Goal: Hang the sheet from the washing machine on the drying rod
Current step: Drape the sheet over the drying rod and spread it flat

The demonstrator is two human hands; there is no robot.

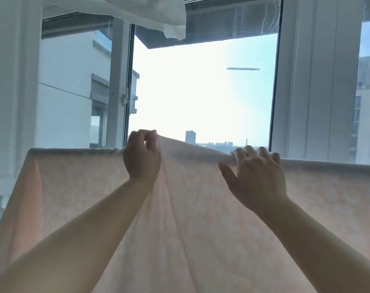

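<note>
A pale pink patterned sheet (190, 208) hangs in front of me, draped over a horizontal drying rod that the cloth hides along its top fold. My left hand (142, 157) pinches a raised fold of the sheet's top edge between thumb and fingers, lifting it above the rod line. To the right, my right hand (256, 176) lies on the sheet's top fold, thumb spread to the left, and its fingertips bend over the covered rod. Creases fan down from the pinched spot.
A white cloth (154, 11) hangs from above at the top left. Behind the sheet is a window with white frames (315, 81), its middle pane swung open (211, 24), and buildings stand outside.
</note>
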